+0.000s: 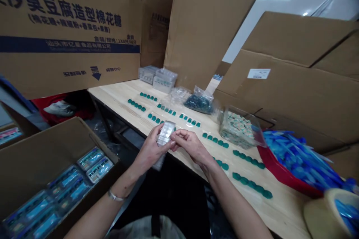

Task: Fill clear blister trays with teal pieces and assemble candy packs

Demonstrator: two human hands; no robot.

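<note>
My left hand (151, 146) is wrapped round a clear plastic case (166, 133) with rows of silvery strips, held upright at the near table edge. Beside it, my right hand (187, 142) is pinched at the case's right side. A bit of green shows near those fingertips, but what they grip is too small to name. Short rows of small green pieces lie on the table, among them a row (154, 118) just behind the case and another row (215, 140) to the right of my hands.
A clear tub of small printed pieces (238, 127) and a bag of dark green pieces (198, 102) stand behind the rows. Blue pieces fill a red basin (280, 173) at right. An open carton (75, 129) with packed boxes is at left. Large cardboard boxes (207, 26) wall the back.
</note>
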